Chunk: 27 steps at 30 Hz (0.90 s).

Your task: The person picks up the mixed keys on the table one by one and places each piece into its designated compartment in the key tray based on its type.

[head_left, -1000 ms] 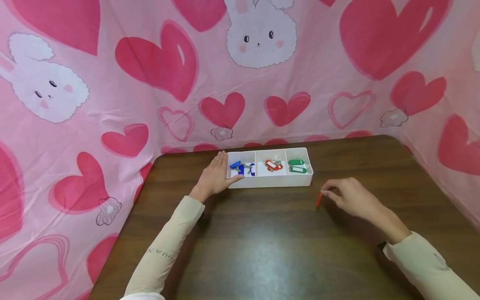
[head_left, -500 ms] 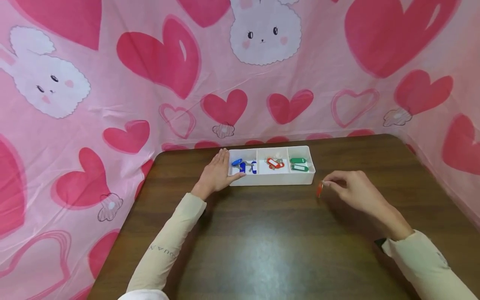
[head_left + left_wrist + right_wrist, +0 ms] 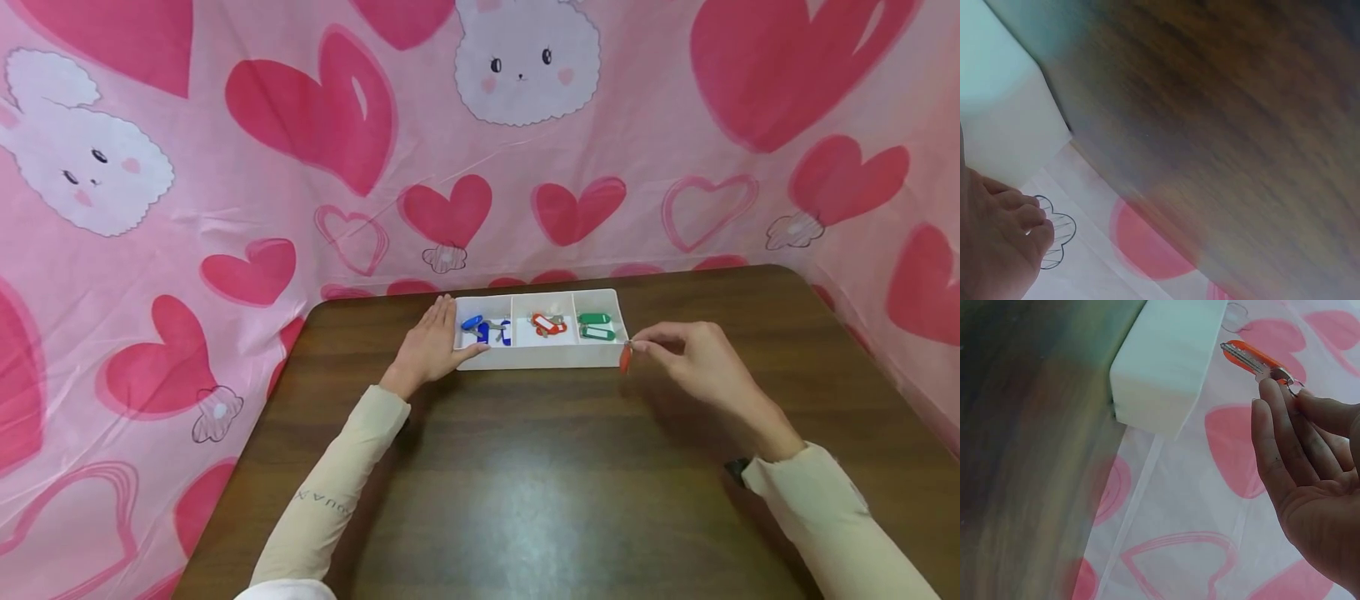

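Note:
My right hand [image 3: 697, 354] pinches the ring of a key [image 3: 1246, 358] with an orange-red key tag [image 3: 626, 357], which hangs down beside the right end of a white divided box [image 3: 540, 358]. In the right wrist view the thumb and a fingertip hold the ring. My left hand [image 3: 429, 346] rests against the box's left end, fingers straight along the side and thumb over the front rim. Keys with blue tags [image 3: 483, 333] lie in the left compartment, red tags [image 3: 546, 323] with keys in the middle one, and two green tags [image 3: 596, 332] in the right one.
The box stands on a brown wooden table [image 3: 525, 467] near its back edge. A pink cloth [image 3: 510, 150] printed with hearts and rabbits hangs behind the table and along both sides.
My right hand has lifted the key with the orange-red tag and carried it away from me, slightly left, to the box's right end. The left hand stays at the box.

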{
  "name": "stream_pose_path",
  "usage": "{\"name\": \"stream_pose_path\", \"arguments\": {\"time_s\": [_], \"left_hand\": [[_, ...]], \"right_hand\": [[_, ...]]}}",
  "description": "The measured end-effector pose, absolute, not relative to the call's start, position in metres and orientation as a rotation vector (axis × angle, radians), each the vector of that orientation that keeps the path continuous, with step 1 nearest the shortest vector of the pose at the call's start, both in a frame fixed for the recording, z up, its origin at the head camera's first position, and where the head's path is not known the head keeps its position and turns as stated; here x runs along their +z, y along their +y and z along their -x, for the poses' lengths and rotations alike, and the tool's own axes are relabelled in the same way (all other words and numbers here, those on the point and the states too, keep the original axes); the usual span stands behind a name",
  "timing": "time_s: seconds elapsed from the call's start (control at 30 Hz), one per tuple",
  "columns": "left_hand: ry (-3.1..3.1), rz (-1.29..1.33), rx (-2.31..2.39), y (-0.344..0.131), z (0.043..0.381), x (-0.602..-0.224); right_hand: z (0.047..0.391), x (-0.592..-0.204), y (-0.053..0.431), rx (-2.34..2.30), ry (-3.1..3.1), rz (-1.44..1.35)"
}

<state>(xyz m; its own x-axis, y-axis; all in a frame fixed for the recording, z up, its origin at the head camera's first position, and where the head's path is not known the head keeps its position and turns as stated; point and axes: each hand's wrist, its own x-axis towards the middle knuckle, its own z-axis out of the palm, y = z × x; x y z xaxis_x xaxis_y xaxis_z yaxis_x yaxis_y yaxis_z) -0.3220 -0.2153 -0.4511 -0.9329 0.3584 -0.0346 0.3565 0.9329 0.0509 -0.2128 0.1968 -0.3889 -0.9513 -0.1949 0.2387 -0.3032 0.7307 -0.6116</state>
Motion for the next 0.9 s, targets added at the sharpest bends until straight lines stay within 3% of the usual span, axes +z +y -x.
{"name": "stream_pose_path", "arguments": {"time_s": [0.9], "left_hand": [[3.033,-0.548,0.114,-0.215,0.321,-0.449]], "right_hand": [[0.237,-0.356,0.182,1.220,-2.747,-0.326]]}}
